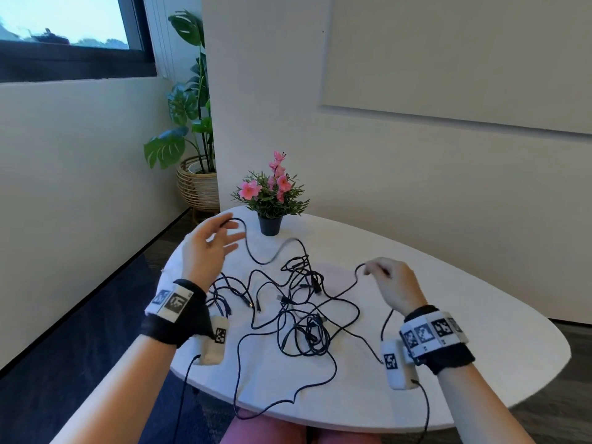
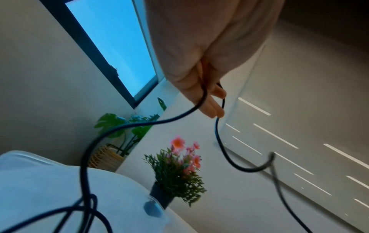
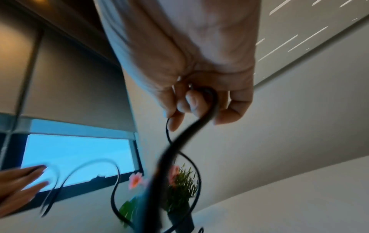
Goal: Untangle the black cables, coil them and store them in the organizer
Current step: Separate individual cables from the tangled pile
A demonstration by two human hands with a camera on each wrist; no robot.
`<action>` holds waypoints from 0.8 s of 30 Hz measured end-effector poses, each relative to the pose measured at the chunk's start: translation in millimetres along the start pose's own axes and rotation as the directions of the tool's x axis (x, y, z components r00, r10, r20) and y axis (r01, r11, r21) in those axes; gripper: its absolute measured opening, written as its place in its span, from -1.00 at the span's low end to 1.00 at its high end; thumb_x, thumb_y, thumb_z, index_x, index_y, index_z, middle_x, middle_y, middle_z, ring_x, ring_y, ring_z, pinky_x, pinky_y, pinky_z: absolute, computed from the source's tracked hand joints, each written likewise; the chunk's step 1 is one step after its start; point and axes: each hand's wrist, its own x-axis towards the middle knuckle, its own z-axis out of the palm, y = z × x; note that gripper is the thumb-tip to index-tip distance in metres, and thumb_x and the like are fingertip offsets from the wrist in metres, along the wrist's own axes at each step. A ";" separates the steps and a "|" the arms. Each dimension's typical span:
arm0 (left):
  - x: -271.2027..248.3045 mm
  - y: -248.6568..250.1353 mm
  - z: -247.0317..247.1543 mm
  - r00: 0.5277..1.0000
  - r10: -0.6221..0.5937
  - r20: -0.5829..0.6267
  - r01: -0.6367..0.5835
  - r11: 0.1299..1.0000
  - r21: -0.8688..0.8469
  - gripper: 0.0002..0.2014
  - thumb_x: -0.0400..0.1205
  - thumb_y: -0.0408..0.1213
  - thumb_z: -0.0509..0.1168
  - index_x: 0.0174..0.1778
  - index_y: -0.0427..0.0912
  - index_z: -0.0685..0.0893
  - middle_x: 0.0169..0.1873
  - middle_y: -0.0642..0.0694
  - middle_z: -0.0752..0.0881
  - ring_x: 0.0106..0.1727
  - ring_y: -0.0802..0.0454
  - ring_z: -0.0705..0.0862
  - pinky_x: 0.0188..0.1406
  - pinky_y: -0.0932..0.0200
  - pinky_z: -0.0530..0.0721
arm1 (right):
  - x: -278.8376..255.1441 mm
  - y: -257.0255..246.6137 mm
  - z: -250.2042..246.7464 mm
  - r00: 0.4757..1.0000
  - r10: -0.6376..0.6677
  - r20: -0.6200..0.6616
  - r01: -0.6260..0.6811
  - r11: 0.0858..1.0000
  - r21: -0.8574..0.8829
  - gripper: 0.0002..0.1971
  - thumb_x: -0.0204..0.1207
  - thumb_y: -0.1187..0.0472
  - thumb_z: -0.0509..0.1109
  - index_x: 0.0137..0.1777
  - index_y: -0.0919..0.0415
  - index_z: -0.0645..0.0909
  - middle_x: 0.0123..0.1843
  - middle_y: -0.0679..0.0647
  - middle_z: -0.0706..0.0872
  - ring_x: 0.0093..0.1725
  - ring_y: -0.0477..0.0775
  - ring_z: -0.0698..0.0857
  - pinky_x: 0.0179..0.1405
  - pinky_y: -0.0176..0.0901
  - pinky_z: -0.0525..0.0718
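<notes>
A tangle of black cables lies spread over the middle of the white oval table. My left hand is raised over the table's far left, fingers straight and spread. One black cable hangs in a loop across its fingers and runs down into the tangle. My right hand hovers right of the tangle and pinches another cable strand between thumb and fingertips. I see no organizer in any view.
A small black pot of pink flowers stands at the table's far edge, just beyond the cables. One cable loop hangs over the near edge by my lap. A tall plant in a woven basket stands on the floor at back left. Walls lie close behind.
</notes>
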 end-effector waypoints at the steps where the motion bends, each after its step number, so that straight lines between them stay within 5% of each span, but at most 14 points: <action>1: 2.6 -2.2 -6.1 1.000 0.007 -0.025 -0.007 1.000 0.004 -0.74 0.73 -0.46 0.11 0.15 -0.14 0.66 -0.04 -0.12 0.75 -0.07 -0.03 0.81 -0.10 0.14 0.75 | 3.0 3.3 -7.3 0.998 0.014 -0.061 -0.013 1.000 0.020 -0.77 0.63 0.18 0.29 -0.23 0.13 0.69 -0.13 0.04 0.76 -0.01 0.10 0.68 -0.10 -0.22 0.47; 4: 0.9 -2.1 -6.6 1.000 -0.004 -0.006 0.004 1.000 -0.001 -0.75 0.72 -0.45 0.13 0.21 -0.18 0.64 -0.04 -0.10 0.77 -0.07 0.02 0.81 -0.09 0.16 0.76 | 12.5 7.0 -17.9 0.993 0.018 -0.115 -0.026 0.998 -0.060 -0.81 0.64 0.20 0.27 -0.02 0.14 0.73 0.00 0.07 0.74 0.08 0.15 0.67 -0.02 -0.16 0.51; 7: -8.8 2.8 11.4 0.995 -0.022 0.101 0.025 0.999 -0.025 -0.73 0.70 -0.49 0.15 0.25 -0.19 0.62 -0.04 0.02 0.78 -0.10 0.12 0.81 -0.11 0.26 0.76 | 14.1 -5.6 -14.0 0.994 -0.020 -0.108 -0.011 0.960 -0.281 -0.68 0.66 0.17 0.22 0.38 0.13 0.54 0.32 0.15 0.51 0.34 0.21 0.51 0.24 0.05 0.50; 11: -28.8 5.6 44.7 0.957 0.014 0.291 -0.029 0.998 0.048 -0.71 0.65 -0.53 0.22 0.22 -0.17 0.65 -0.06 0.06 0.80 -0.05 0.11 0.80 -0.06 0.26 0.75 | -4.9 -56.9 16.4 0.958 -0.245 0.151 0.249 0.968 -0.011 -0.56 0.70 0.03 0.13 0.53 0.12 0.38 0.51 -0.01 0.41 0.50 -0.05 0.34 0.43 -0.20 0.25; 14: -33.9 5.8 57.5 0.959 0.025 0.284 -0.041 0.998 0.050 -0.74 0.65 -0.49 0.24 0.22 -0.22 0.67 -0.02 -0.05 0.80 -0.06 0.08 0.81 -0.08 0.25 0.75 | -12.1 -71.4 45.2 0.923 -0.236 0.305 0.210 0.971 0.116 -0.59 0.69 0.01 0.14 0.46 0.15 0.47 0.41 0.02 0.58 0.39 -0.07 0.51 0.33 -0.27 0.40; 16: -34.1 5.0 56.3 0.959 -0.002 0.284 -0.012 0.999 0.047 -0.75 0.65 -0.48 0.24 0.22 -0.23 0.67 -0.05 -0.02 0.81 -0.12 0.08 0.82 -0.16 0.25 0.75 | -11.7 -70.6 56.2 0.941 -0.221 0.256 0.194 0.973 0.128 -0.71 0.68 0.08 0.20 0.31 0.16 0.56 0.12 0.01 0.71 0.16 -0.03 0.64 0.19 -0.16 0.55; 18: -36.9 4.5 52.4 0.944 -0.032 0.327 0.012 0.998 0.063 -0.77 0.65 -0.47 0.25 0.17 -0.20 0.68 -0.10 0.05 0.82 -0.22 0.05 0.81 -0.23 0.20 0.76 | -10.5 -68.8 59.7 0.968 -0.174 0.179 0.151 0.979 0.134 -0.74 0.65 0.08 0.26 0.27 0.15 0.51 -0.05 -0.02 0.61 -0.02 -0.06 0.61 0.06 -0.14 0.59; 21: -42.1 7.7 51.1 0.917 -0.007 0.400 -0.048 0.991 0.125 -0.79 0.65 -0.42 0.27 0.12 -0.12 0.72 -0.07 0.03 0.83 -0.25 -0.01 0.81 -0.23 0.11 0.75 | -6.5 -69.7 61.0 0.980 -0.143 0.139 0.121 0.981 0.153 -0.73 0.66 0.07 0.22 0.27 0.17 0.45 0.09 0.04 0.48 -0.01 -0.13 0.52 -0.06 -0.45 0.44; 24: -40.9 8.6 54.8 0.917 0.026 0.397 -0.078 0.990 0.115 -0.80 0.64 -0.39 0.30 0.09 -0.07 0.74 -0.09 0.01 0.83 -0.33 0.03 0.78 -0.29 0.16 0.72 | -6.6 -71.3 61.6 0.964 -0.205 0.167 0.193 0.977 0.086 -0.78 0.71 0.10 0.13 -0.04 0.18 0.54 -0.05 0.09 0.62 -0.08 -0.02 0.57 -0.24 -0.37 0.40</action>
